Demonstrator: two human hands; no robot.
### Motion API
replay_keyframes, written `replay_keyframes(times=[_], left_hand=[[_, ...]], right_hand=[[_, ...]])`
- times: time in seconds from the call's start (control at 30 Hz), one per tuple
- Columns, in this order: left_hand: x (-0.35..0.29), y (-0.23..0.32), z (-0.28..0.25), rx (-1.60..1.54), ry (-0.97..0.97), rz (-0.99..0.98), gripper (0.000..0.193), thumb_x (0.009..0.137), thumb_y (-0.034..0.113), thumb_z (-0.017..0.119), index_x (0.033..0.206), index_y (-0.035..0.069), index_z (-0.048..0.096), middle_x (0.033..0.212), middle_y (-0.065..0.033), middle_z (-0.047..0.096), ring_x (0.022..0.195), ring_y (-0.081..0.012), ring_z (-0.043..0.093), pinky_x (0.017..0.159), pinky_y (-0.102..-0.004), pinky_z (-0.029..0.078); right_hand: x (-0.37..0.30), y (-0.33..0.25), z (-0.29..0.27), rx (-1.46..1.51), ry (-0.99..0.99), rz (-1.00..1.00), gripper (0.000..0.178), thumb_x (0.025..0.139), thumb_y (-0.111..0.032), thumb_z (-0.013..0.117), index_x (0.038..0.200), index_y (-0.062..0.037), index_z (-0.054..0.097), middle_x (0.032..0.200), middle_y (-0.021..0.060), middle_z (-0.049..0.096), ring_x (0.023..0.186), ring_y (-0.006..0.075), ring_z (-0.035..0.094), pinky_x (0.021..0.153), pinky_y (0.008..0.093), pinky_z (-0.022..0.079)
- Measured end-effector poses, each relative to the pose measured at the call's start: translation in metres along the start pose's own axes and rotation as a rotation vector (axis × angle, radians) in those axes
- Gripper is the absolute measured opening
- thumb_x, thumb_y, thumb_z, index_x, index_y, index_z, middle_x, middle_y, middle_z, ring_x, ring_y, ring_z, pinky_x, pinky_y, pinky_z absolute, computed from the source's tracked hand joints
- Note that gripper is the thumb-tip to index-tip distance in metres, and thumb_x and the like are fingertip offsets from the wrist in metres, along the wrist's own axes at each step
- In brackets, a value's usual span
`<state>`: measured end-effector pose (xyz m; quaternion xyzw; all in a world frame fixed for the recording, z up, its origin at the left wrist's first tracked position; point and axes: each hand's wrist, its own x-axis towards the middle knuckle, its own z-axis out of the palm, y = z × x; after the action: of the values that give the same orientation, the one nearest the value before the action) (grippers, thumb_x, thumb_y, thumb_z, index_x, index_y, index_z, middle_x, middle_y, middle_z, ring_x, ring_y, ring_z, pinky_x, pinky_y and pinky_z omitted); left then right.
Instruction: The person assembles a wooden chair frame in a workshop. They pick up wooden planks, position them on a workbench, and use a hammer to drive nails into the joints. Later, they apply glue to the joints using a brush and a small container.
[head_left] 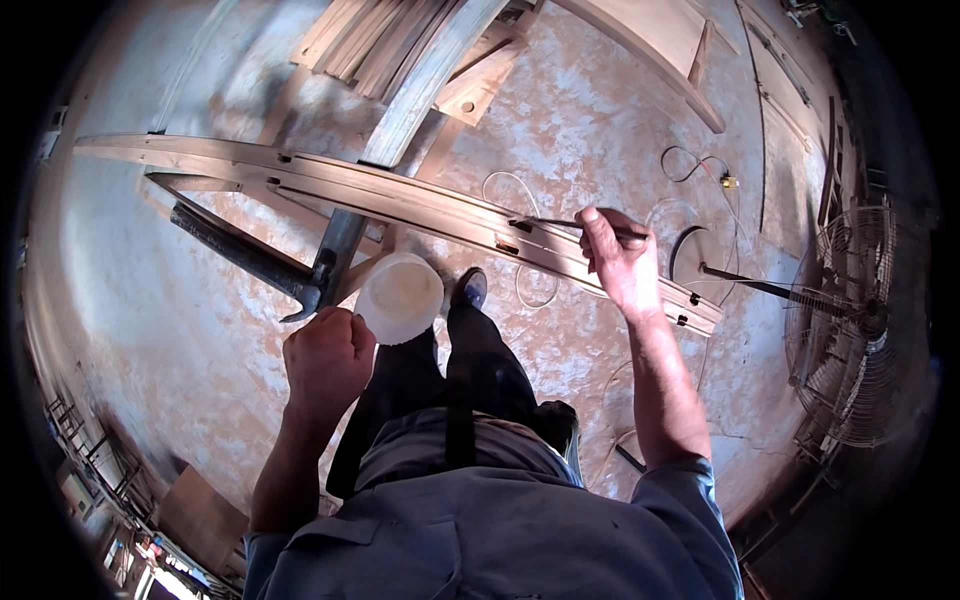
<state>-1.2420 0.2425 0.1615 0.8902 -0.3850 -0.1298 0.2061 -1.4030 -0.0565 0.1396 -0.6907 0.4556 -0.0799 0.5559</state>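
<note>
My left hand (328, 362) is closed on the rim of a white plastic tub (401, 297) with pale contents. In my right hand (627, 268), fingers pinched, is a thin stick-like tool (570, 226); its far end meets a dark mortise (518, 224) in a long wooden rail (440, 205). Whether that end has bristles is too small to tell. Several mortises are cut along the rails, which lie side by side across a metal bar. A hammer (318, 280) with a dark handle rests left of the tub, its head close to my left hand.
A metal bar (430, 85) runs beneath the rails, beside a stack of wooden strips (375, 40). On the right stands a round-caged fan (850, 325) with a pole and disc base. Thin cable (690, 160) loops over the floor. A wooden frame (660, 55) lies at the far right.
</note>
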Motion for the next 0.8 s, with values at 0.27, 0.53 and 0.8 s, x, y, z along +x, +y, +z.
replay_keyframes(times=[0.27,0.53,0.8], left_hand=[[-0.006,-0.056,-0.010,0.298,-0.023,0.309,0.017,0.081,0.018,0.068,0.070,0.011,0.057,0.065,-0.0065,0.057,0.055,-0.0249,0.060,0.049,-0.0390,0.050],[-0.002,-0.105,-0.037,-0.040,-0.024,0.386,0.012,0.076,0.016,0.071,0.079,0.011,0.061,0.070,-0.0070,0.058,0.062,-0.0253,0.062,0.056,-0.0379,0.052],[0.015,-0.152,-0.058,-0.134,0.149,0.596,0.020,0.078,0.011,0.071,0.096,0.004,0.067,0.089,-0.0100,0.066,0.077,-0.0268,0.065,0.065,-0.0386,0.052]], right_hand=[[-0.030,0.044,0.018,-0.005,0.161,-0.056,0.040,0.100,-0.036,0.059,0.096,0.0030,0.067,0.068,0.0029,0.059,0.058,0.0093,0.052,0.053,0.0248,0.045],[-0.073,0.077,0.071,0.133,0.420,-0.079,0.024,0.100,-0.022,0.061,0.099,0.0013,0.068,0.076,0.0046,0.062,0.064,0.0089,0.058,0.057,0.0247,0.047],[-0.123,-0.047,0.130,0.346,0.228,-0.376,0.027,0.102,-0.016,0.052,0.095,0.0064,0.065,0.077,0.0093,0.062,0.067,0.0158,0.059,0.060,0.0283,0.048]])
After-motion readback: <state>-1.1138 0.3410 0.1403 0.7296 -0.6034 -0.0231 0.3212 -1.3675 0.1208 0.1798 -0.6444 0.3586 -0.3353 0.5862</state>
